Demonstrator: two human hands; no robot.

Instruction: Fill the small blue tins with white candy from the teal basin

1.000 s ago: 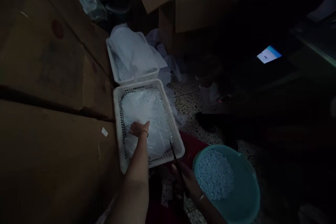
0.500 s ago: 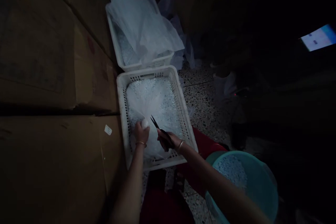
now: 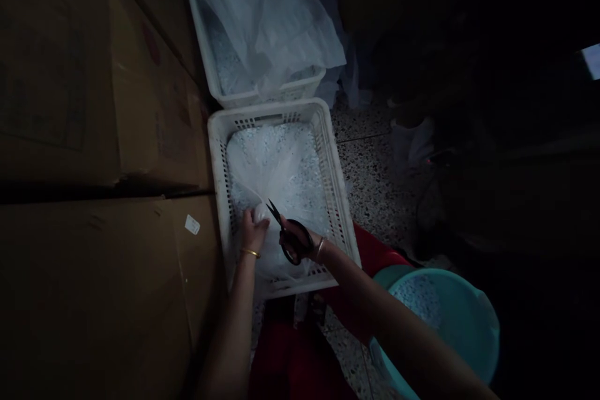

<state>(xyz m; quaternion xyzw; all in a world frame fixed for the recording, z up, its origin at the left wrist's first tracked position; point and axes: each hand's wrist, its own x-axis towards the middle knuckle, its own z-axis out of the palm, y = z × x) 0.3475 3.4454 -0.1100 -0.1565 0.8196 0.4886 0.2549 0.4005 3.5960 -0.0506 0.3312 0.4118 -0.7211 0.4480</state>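
A clear plastic bag [image 3: 281, 169] full of small pale pieces lies in a white slotted crate [image 3: 338, 200]. My left hand [image 3: 254, 229] is closed around the bag's gathered neck, near the crate's left side. In my right hand [image 3: 302, 242] is a pair of black-handled scissors [image 3: 295, 239]. Their blades point up and left, slightly parted, with the tips close to the bunched plastic just above my left fist. In the dim light I cannot tell whether the blades touch the bag.
Behind stands a second white crate [image 3: 210, 84] with plastic sheeting [image 3: 281, 25] draped over it. Cardboard boxes [image 3: 94, 262] line the left side. A teal bucket [image 3: 473, 325] holding pale pieces is at lower right. Speckled floor [image 3: 365, 162] shows right of the crates.
The scissors have turned so their handle loops face me, and their tips are nearer the bag's neck. My left hand still grips the bag. The view has shifted slightly.
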